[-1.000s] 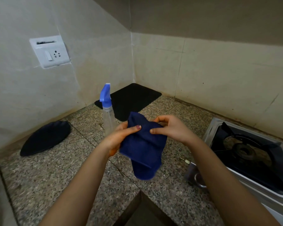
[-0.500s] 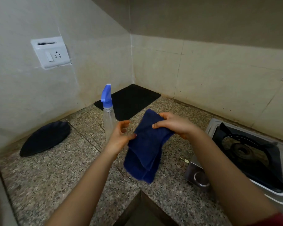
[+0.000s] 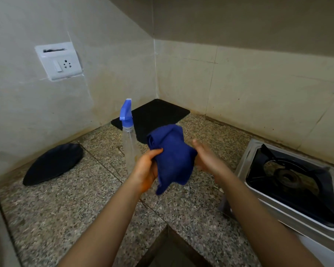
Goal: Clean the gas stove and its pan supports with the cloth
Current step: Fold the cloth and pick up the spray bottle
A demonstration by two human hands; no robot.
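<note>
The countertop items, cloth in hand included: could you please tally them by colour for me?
Blue: 1, the cloth.
Black: 2, the oval plate and the mat.
Clear with a blue top: 1, the spray bottle.
Steel and black: 1, the gas stove.
Total: 5.

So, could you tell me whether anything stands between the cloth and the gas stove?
Nothing visible does: only the right hand lies between the cloth and the gas stove, over bare counter.
</note>
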